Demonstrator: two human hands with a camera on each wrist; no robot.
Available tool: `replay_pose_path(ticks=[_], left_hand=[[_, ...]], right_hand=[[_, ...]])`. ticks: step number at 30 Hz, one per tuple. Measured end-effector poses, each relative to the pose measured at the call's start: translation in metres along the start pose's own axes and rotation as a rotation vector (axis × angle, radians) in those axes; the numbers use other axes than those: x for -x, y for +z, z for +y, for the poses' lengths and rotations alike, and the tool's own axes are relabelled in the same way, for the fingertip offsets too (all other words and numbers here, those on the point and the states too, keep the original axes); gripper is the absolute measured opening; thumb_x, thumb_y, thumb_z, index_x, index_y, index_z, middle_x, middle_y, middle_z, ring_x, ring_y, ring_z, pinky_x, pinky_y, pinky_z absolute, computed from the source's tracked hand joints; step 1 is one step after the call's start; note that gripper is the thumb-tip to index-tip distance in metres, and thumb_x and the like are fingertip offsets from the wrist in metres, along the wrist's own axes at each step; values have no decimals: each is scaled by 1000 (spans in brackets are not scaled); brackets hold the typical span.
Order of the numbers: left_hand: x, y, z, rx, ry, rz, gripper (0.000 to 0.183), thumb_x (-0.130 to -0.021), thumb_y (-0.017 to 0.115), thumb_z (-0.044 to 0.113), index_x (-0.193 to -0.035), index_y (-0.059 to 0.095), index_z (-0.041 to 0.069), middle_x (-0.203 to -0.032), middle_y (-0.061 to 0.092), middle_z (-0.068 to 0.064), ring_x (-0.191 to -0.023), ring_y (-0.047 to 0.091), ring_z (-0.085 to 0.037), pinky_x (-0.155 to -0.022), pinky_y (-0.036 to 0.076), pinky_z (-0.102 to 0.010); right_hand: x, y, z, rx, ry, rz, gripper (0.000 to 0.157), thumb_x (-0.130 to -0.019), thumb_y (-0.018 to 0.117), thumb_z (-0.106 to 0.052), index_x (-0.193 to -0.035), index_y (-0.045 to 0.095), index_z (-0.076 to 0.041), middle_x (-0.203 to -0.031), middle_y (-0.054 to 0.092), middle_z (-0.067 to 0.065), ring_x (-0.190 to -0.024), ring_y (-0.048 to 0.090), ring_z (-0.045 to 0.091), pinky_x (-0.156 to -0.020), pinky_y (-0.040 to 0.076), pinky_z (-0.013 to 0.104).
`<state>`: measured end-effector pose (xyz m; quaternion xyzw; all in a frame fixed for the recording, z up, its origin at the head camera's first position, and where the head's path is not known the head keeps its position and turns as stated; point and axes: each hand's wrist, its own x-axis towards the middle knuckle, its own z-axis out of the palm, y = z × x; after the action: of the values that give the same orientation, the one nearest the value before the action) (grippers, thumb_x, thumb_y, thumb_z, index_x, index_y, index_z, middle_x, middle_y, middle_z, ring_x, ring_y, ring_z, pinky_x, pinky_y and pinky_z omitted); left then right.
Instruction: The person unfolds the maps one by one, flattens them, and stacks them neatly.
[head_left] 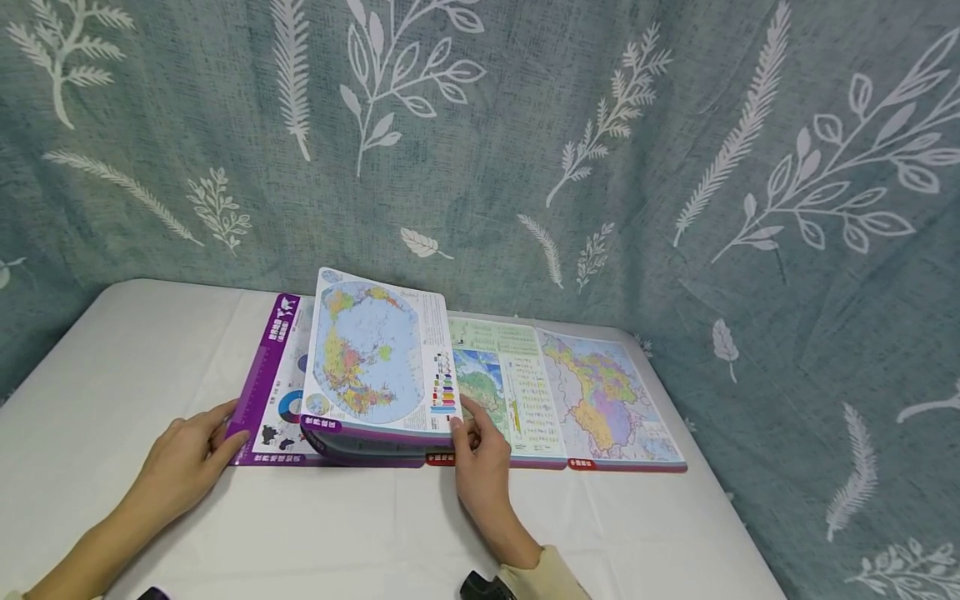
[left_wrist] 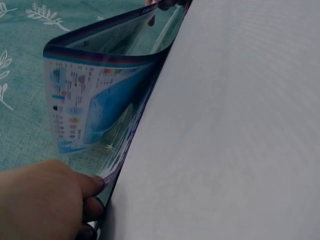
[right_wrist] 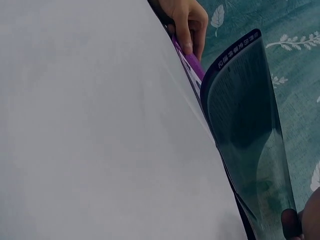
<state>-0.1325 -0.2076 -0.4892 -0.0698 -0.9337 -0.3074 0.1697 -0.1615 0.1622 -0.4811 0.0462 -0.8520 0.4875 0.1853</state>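
A long fold-out map (head_left: 615,400) lies across the white table in the head view, its panels printed with coloured maps and text. My left hand (head_left: 176,462) pinches its purple left end (head_left: 258,379), thumb on top. Over the middle, a world-map panel (head_left: 375,358) is folded back and raised off the panels below. My right hand (head_left: 482,462) grips that panel's lower right corner, thumb on the printed face. In the left wrist view the raised panels (left_wrist: 90,105) curve up in a loop. The right wrist view shows their dark underside (right_wrist: 245,110) bowed above the table.
The white tablecloth (head_left: 337,533) spreads in front of the map. Behind and to the right hangs a green curtain (head_left: 480,167) with white leaf prints. A black object (head_left: 483,586) shows by the right sleeve (head_left: 546,575).
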Motion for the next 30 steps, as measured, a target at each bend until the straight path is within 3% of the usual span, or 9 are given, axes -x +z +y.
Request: replay_pose_path(ticks=[6, 19, 30], left_hand=[[1, 0, 0, 8, -40, -22, 55, -95, 77, 14, -138, 58, -15, -62, 45, 5, -66, 40, -16, -66, 28, -31], [1, 2, 1, 8, -38, -14, 54, -96, 77, 13, -139, 58, -14, -62, 45, 6, -66, 39, -14, -67, 27, -30], [2, 1, 1, 9, -44, -16, 55, -96, 76, 15, -139, 58, -14, -62, 47, 5, -67, 40, -15, -67, 27, -30]], right_hand=[[-5, -8, 5, 11, 4, 18, 34, -105, 66, -14, -139, 68, -12, -76, 59, -2, -67, 50, 9, -61, 39, 20], [-12, -28, 17, 49, 46, 53, 31, -105, 65, -15, -135, 70, -11, -75, 58, -2, -63, 47, 8, -59, 37, 21], [-21, -51, 40, 126, 39, 117, 26, -104, 66, -10, -129, 74, -8, -72, 59, 2, -57, 42, 5, -57, 36, 23]])
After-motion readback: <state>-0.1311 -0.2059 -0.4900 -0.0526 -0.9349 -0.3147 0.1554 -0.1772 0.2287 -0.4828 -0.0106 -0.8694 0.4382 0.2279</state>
